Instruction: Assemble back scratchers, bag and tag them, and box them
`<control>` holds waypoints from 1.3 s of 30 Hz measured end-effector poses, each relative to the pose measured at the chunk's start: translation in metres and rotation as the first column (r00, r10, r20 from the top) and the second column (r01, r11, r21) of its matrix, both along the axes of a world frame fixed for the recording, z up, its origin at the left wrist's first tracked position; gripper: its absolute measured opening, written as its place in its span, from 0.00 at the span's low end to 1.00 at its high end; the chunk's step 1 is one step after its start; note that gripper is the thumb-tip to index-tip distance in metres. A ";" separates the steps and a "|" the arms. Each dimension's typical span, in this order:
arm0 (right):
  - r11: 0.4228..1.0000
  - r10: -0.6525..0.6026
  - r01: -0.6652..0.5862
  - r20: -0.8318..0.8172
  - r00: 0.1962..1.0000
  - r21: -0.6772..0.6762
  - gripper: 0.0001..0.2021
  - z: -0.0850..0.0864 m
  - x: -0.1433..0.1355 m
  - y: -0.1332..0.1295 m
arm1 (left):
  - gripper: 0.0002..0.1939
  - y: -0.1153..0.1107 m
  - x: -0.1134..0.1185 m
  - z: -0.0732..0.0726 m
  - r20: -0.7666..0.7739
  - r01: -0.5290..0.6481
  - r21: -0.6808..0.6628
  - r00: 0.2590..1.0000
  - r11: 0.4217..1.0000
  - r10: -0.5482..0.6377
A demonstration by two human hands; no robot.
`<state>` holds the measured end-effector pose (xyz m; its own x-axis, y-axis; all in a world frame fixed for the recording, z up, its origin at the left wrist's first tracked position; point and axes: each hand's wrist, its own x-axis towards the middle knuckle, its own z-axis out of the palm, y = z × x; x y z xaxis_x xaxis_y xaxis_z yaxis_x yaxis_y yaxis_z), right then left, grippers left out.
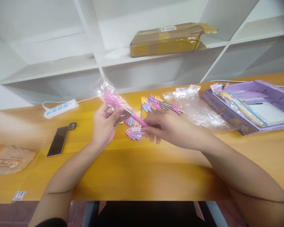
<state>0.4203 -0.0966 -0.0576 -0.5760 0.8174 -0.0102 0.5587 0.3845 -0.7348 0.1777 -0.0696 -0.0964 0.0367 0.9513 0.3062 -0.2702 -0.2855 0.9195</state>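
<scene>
A pink back scratcher (139, 120) with a metal rod slants between my hands above the table. Its hand-shaped head is inside a clear plastic bag (104, 85). My left hand (106, 121) is closed around the bag and the rod just below the head. The handle's end is pinched between the thumb and fingers of my right hand (163, 127). Behind my hands lie several back scratchers (156, 105) with yellow, blue, purple and pink heads, their handles partly hidden. Small pink printed cards (134, 133) lie fanned below them.
Clear plastic bags (201, 110) are heaped right of the scratchers, beside a purple box (243, 126) holding bagged scratchers. A power strip (61, 108), a phone (58, 142), a small dark device (72, 125) and an orange package (11, 159) lie left. A taped carton (165, 41) rests on the shelf.
</scene>
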 end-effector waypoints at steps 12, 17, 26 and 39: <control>0.988 0.152 -0.152 -0.184 0.971 0.014 0.17 0.009 0.013 -0.004 | 0.22 0.003 -0.004 0.011 0.059 -0.089 0.010 0.994 0.996 0.089; 0.980 0.151 -0.122 -0.189 0.970 0.159 0.10 0.013 0.018 -0.009 | 0.20 0.001 -0.006 0.013 0.043 -0.068 0.040 0.997 0.997 0.066; 0.865 0.049 0.029 -0.143 0.988 0.502 0.10 -0.002 0.004 -0.011 | 0.21 -0.004 0.001 0.007 -0.031 0.032 -0.009 0.999 0.999 -0.032; 0.655 -0.002 0.058 -0.075 0.997 0.754 0.15 -0.018 -0.004 -0.001 | 0.18 -0.015 0.008 -0.014 -0.170 0.212 -0.143 0.957 0.967 -0.235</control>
<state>0.4165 -0.0980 -0.0757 -0.5271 0.5441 0.6528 0.5447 0.8059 -0.2319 0.1857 -0.0847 -0.1100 0.2974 0.9419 0.1563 -0.1366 -0.1200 0.9833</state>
